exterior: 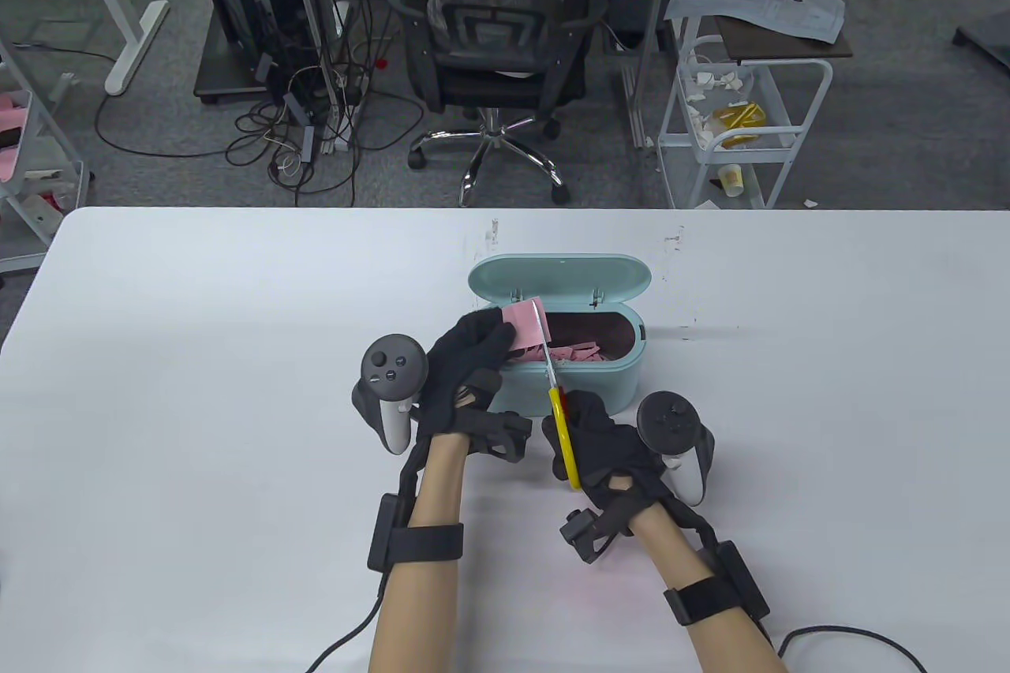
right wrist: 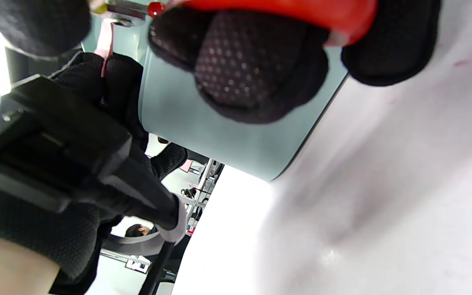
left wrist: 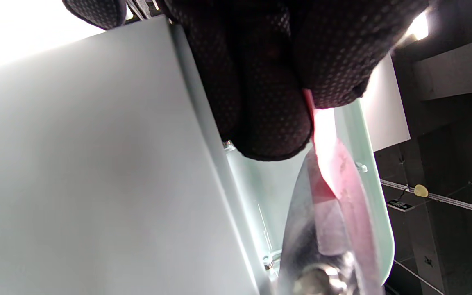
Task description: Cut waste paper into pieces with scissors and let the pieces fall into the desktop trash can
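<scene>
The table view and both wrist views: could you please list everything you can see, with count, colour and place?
Trash can: one, mint green, lid open, middle of table.
Paper sheet: one, pink, held over the can's left end.
Paper pieces: many, pink, inside the can.
Scissors: one, yellow and red handles, blades at the sheet.
Table: one, white.
Office chair: one, black, behind table.
Cart: one, white, back right.
Left hand: black glove, pinches the sheet.
Right hand: black glove, grips the scissors.
</scene>
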Demonstrator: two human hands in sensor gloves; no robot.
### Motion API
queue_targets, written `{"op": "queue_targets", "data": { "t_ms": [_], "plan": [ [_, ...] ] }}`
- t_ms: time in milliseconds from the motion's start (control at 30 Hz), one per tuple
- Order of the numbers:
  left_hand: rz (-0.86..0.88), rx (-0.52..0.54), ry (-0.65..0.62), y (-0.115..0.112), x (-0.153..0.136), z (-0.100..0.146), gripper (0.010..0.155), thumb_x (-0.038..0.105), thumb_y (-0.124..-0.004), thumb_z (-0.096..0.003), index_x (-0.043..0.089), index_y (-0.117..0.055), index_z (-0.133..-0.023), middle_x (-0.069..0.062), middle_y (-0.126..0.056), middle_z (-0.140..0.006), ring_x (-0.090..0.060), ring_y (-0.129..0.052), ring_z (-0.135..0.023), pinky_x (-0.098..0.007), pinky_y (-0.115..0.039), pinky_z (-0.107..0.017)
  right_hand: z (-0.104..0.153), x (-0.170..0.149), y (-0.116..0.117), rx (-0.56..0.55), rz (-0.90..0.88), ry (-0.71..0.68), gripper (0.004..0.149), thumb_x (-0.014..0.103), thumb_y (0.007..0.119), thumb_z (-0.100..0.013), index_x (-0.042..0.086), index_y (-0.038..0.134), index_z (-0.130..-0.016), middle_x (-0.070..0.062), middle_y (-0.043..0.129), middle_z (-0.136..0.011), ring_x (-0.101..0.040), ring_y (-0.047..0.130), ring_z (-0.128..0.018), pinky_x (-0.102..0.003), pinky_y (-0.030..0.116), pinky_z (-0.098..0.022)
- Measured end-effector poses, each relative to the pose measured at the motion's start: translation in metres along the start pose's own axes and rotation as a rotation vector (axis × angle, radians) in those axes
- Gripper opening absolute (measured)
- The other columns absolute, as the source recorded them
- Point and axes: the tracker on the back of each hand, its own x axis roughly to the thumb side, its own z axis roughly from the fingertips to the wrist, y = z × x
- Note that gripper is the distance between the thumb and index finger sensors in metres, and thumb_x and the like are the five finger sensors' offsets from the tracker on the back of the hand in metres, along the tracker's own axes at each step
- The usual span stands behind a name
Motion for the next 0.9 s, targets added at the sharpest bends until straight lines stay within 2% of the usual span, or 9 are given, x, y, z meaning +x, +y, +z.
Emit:
{"op": "queue_targets", "data": {
  "t_ms": [267, 433, 667, 900],
  "plan": [
    [0.007, -0.005, 0.001, 0.0001, -0.0002, -0.0002, 0.035, 0.043, -0.086, -0.0470, 0.029, -0.093, -0.079, 0.008, -0.111, -0.059, -0.015, -0.106, -0.058, -0.065, -0.051, -0.074, -0.0001, 0.0012, -0.0021, -0.035, -0.024, -0.023, 0.073, 0.061, 0.074, -0.036, 0.013, 0.054, -0.087, 0.010, 0.091, -0.054, -0.013, 0.101, -0.022, -0.055, 0.081, -0.047],
    [-0.001, -0.008, -0.002, 0.0004, 0.0000, -0.0005, 0.035, 0.043, -0.087, -0.0465, 0.030, -0.093, -0.078, 0.008, -0.111, -0.059, -0.015, -0.106, -0.058, -0.065, -0.051, -0.074, -0.0026, 0.0042, -0.0039, 0.012, -0.013, -0.006, 0.080, 0.067, 0.073, -0.036, 0.016, 0.048, -0.092, 0.006, 0.086, -0.063, -0.018, 0.098, -0.034, -0.060, 0.074, -0.051],
    [-0.007, -0.015, -0.006, 0.0008, -0.0003, -0.0012, 0.035, 0.043, -0.087, -0.0464, 0.030, -0.093, -0.079, 0.008, -0.111, -0.059, -0.015, -0.106, -0.058, -0.065, -0.051, -0.074, -0.0068, 0.0086, -0.0083, 0.039, 0.008, 0.003, 0.081, 0.068, 0.073, -0.036, 0.016, 0.047, -0.093, 0.006, 0.086, -0.065, -0.018, 0.098, -0.035, -0.060, 0.074, -0.051],
    [-0.007, -0.020, -0.006, 0.0009, -0.0002, -0.0016, 0.035, 0.043, -0.087, -0.0464, 0.030, -0.093, -0.078, 0.008, -0.111, -0.059, -0.015, -0.106, -0.058, -0.065, -0.051, -0.074, -0.0087, 0.0089, -0.0077, 0.019, 0.018, -0.006, 0.081, 0.069, 0.073, -0.036, 0.016, 0.048, -0.092, 0.006, 0.086, -0.064, -0.018, 0.099, -0.034, -0.060, 0.075, -0.050]
  ]
}}
